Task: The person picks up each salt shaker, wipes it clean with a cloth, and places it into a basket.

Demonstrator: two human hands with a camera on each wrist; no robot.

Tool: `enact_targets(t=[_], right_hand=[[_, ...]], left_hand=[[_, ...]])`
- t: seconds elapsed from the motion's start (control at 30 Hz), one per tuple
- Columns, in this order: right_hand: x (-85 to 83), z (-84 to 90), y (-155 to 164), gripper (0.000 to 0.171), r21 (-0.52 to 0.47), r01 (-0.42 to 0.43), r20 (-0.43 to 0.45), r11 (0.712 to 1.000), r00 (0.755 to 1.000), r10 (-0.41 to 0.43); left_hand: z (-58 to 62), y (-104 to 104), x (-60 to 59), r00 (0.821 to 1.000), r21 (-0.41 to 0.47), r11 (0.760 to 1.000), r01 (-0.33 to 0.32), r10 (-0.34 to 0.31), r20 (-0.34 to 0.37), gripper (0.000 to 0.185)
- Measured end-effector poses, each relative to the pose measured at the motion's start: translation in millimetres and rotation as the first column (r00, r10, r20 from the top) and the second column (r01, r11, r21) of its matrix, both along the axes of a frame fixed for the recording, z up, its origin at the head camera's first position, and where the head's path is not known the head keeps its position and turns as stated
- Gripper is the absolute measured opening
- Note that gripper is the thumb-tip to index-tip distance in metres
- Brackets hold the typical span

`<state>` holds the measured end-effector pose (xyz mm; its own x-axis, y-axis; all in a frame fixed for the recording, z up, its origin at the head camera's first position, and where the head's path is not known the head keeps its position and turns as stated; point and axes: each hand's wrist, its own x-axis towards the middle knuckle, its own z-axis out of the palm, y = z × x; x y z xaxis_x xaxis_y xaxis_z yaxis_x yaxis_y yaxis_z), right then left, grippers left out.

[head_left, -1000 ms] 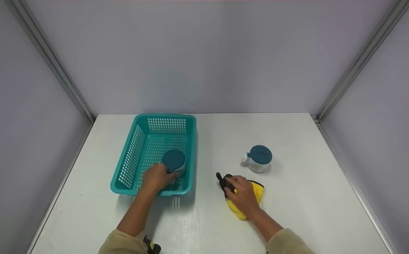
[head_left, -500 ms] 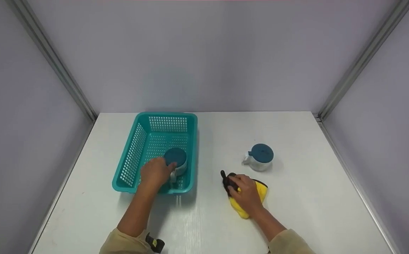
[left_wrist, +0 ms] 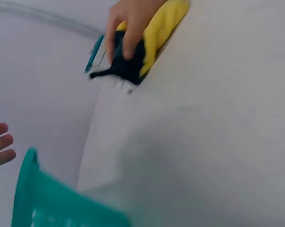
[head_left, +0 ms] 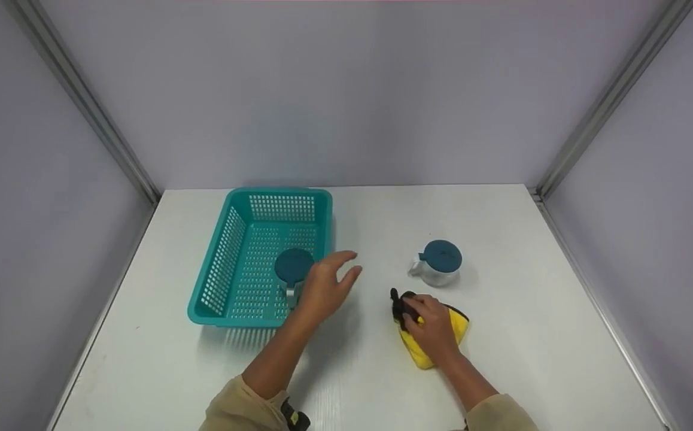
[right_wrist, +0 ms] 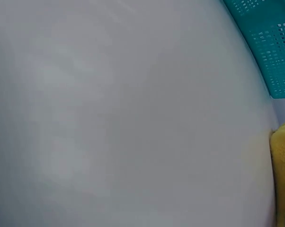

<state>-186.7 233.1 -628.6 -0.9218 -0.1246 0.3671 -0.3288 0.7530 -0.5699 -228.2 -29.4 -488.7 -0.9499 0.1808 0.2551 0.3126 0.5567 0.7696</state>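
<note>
A glass cup with a dark teal lid (head_left: 293,267) stands inside the teal basket (head_left: 236,257), near its front right corner. My left hand (head_left: 327,285) hovers over the basket's right rim with fingers spread and holds nothing. A second lidded glass cup (head_left: 438,264) stands on the white table to the right. My right hand (head_left: 433,325) rests on a yellow cloth (head_left: 458,328) with a black part (head_left: 399,304), fingers curled on it. In the left wrist view, fingers (left_wrist: 128,23) press the yellow and black cloth (left_wrist: 154,35), and the basket's rim (left_wrist: 26,187) shows at the bottom left.
The white table (head_left: 538,335) is closed in by grey walls with metal corner posts (head_left: 610,102). The right wrist view shows mostly bare table, the basket's corner (right_wrist: 270,45) and the cloth's edge (right_wrist: 283,175).
My left hand has let go of the lidded cup in the basket and moved up and right, past the basket's rim. My right hand has slid the cloth slightly right.
</note>
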Motion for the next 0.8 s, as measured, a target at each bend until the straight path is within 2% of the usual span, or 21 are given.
enact_targets(t=[0.13, 0.27, 0.53, 0.8], right_hand=[[-1.9, 1.3, 8.4, 0.031, 0.007, 0.014, -0.028, 1.000, 1.000, -0.014], [-2.4, 0.6, 18.2, 0.031, -0.004, 0.035, -0.037, 0.999, 0.999, -0.035], [1.0, 0.5, 34.5, 0.031, -0.032, 0.092, 0.018, 0.995, 0.996, -0.092], [6.4, 1.0, 45.4, 0.030, -0.035, 0.141, 0.054, 0.989, 0.989, -0.139]], left_hand=[[-10.5, 29.5, -2.0, 0.999, 0.020, 0.999, 0.042, -0.042, -0.007, 0.036], [-22.8, 52.3, -9.9, 0.997, 0.032, 0.997, 0.074, -0.074, 0.012, 0.044], [-45.9, 80.3, -30.9, 0.988, 0.071, 0.994, 0.089, -0.097, 0.118, 0.060], [-59.0, 100.4, -39.8, 0.960, 0.047, 0.990, 0.132, -0.140, 0.242, 0.064]])
